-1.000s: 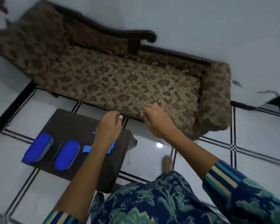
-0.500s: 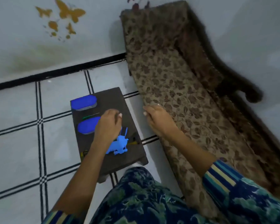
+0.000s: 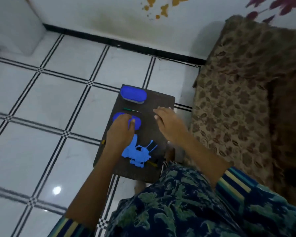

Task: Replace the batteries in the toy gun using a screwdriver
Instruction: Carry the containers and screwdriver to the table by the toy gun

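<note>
brown floral-patterned sofa point(image 3: 238, 108) along right side. left of sofa: glossy white tile floor point(image 3: 58, 100), black-and-white double-line grid. low dark table point(image 3: 162, 103) on tiles, near sofa's front edge. beyond sofa's far end: pale wall point(image 3: 109, 14), black skirting point(image 3: 126, 43) at base, orange butterfly decals point(image 3: 162, 7); purple decals point(image 3: 280, 4) above sofa. white boxy object point(image 3: 12, 26) far left of sofa, by wall. bright light spot point(image 3: 56, 190) reflected on tiles.
</note>
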The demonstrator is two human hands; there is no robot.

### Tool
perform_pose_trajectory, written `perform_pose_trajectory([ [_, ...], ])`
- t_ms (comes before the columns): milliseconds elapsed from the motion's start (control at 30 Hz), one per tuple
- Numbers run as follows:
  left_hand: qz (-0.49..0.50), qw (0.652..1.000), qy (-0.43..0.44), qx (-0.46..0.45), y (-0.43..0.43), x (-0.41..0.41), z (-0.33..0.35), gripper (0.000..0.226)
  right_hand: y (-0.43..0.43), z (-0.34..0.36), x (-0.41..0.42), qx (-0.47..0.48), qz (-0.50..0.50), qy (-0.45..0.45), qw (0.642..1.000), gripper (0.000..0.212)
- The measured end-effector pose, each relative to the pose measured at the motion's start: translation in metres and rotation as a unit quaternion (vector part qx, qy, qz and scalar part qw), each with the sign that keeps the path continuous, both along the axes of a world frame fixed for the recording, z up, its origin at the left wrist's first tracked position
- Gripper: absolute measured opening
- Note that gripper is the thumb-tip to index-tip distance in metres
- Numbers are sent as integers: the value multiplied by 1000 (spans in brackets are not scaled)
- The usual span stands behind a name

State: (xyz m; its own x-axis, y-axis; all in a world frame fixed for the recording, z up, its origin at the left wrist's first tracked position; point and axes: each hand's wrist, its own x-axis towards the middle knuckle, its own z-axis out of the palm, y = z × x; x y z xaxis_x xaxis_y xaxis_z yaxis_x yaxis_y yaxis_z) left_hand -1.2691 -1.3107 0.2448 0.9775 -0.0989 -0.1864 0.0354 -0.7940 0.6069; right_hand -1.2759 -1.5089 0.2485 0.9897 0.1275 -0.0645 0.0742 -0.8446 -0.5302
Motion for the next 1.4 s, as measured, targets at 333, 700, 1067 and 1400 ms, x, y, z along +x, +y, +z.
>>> perform_pose_trajectory([
  [333, 291, 956, 39, 6, -28, 28, -11, 30, 6, -19, 134, 22, 295, 79, 952, 35],
  [700, 435, 899, 32, 39, -59, 9, -4, 25, 47, -28, 152, 35, 426, 121, 896, 36],
  [1067, 422, 905, 27, 38, -98, -9, 8, 28, -4, -20, 134, 42, 413, 83, 906, 36],
  [1400, 459, 887, 39, 41, -136, 38, -4, 31, -5, -38, 176, 51, 465, 89, 880, 35],
])
